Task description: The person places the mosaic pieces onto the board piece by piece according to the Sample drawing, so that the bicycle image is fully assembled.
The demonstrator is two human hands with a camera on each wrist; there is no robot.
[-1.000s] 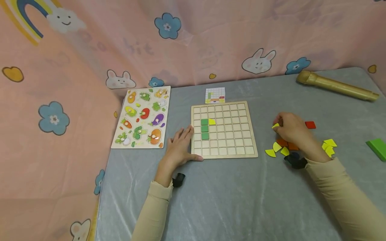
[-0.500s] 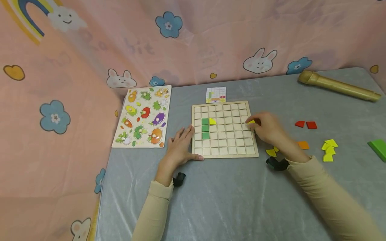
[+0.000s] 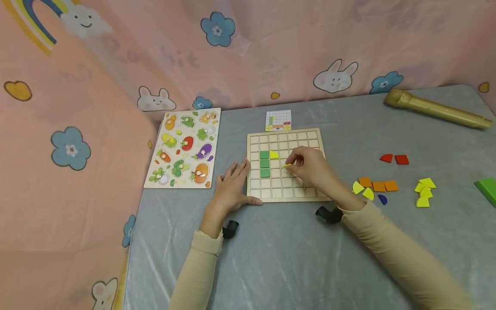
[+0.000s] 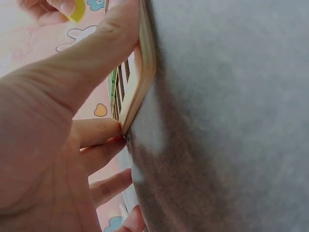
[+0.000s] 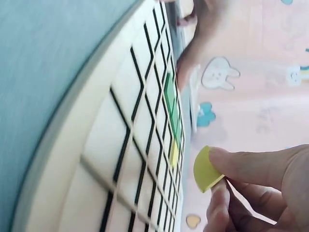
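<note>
"Pinching a yellow wedge (image 5: 206,169), the right hand (image 3: 310,165) hangs just over the middle of the board (image 3: 284,144)!"

"How's that grip?"

"Nearly closed, thumb against fingers, only the wedge between them, its curved edge poking out!"

"And the left hand (image 3: 229,189)?"

"Fingers spread and fairly straight, pinching nothing. Thumb on the board's near left corner, fingertips along its left edge."

"What's on the board?"

"3 green squares (image 3: 264,163) down 1 column, and 1 yellow tile (image 3: 274,154) in the cell right of the top green!"

"Beyond it?"

"The grid card (image 3: 278,120), just past the far edge."

"Over on the right?"

"Lying on the surface (image 3: 279,254): 3 orange squares (image 3: 378,186), 1 blue piece (image 3: 382,199) near them, 2 red pieces (image 3: 401,159) farther back. Vegetable puzzle (image 3: 218,125) well off to the left!"
</note>
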